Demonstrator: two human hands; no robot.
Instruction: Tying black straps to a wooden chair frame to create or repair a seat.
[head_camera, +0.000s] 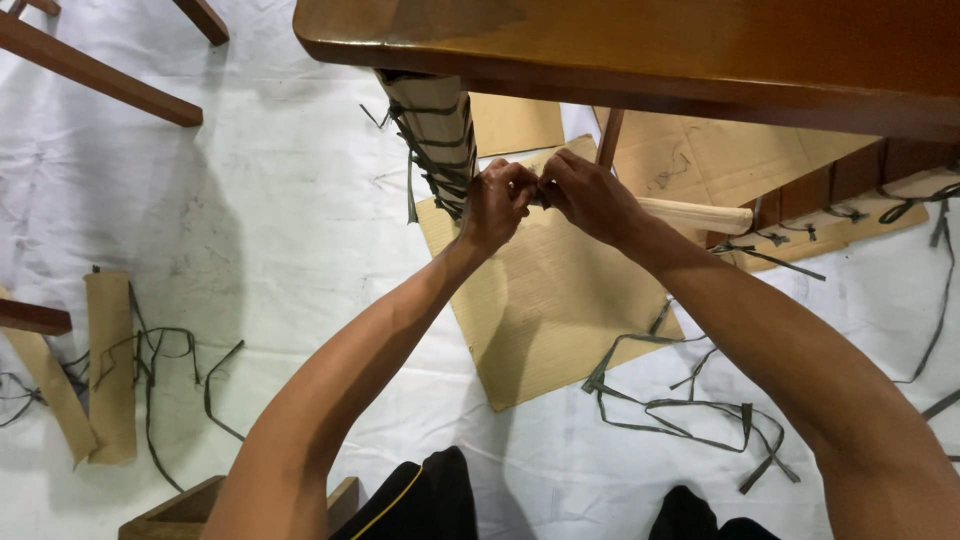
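Far left, a strip of cardboard (110, 365) lies on the white floor sheet (270, 250), dark straps (160, 350) tangled beside it, and bare wooden rails (95, 72) cross the corner above. Moving in, we see the wrapped table leg (432, 135), bundled in cardboard and bound round with dark strapping, dropping from under the brown tabletop (640, 50). Right up against it sits our left hand (497, 203), fingers curled shut in a pinching grip just beside the wrapping's lower bands. What it pinches is too small for us to make out. Touching it, knuckle to knuckle, is our right hand (588, 196), likewise closed tight, meeting the left at the end of a pale wrapped rail (695, 214) that runs off to the right. Both hands work over a flat cardboard sheet (545, 300) on the floor. Further right, more cardboard (700, 150) lies under the table, loose straps (680, 405) snake across the sheet below our right forearm, and the tabletop's edge hides the leg's upper end.
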